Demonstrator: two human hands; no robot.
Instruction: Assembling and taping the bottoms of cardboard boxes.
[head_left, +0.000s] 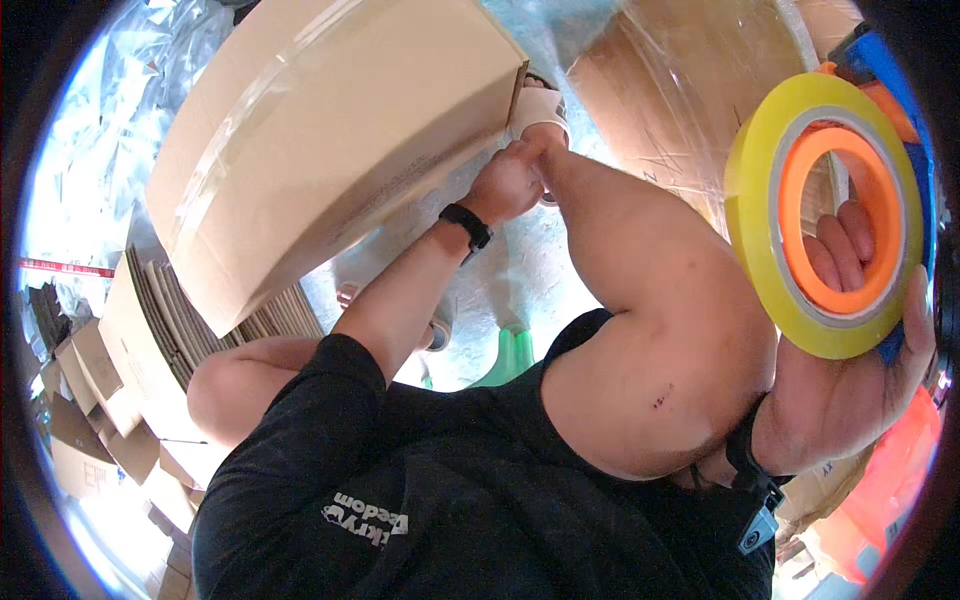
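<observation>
My left hand [505,182], with a black band at the wrist, is closed beside my right ankle at the near corner of a large brown cardboard box [350,130]. What its fingers hold, if anything, is hidden. The box has clear tape along its upper face. On the right, my right hand [840,405] grips a tape dispenser [838,282] from behind. A thick roll of yellowish tape [752,215] sits around its orange hub, and several of my fingertips show through the hub's opening. The dispenser is raised close to view, apart from the box.
A stack of flat cardboard [165,315] stands left of my legs. Clear plastic wrapping [140,110] lies at the far left, and cardboard under clear film [680,90] lies beyond my right leg. Between my legs is a green stool [512,355]. A red-orange bag [895,490] lies at lower right.
</observation>
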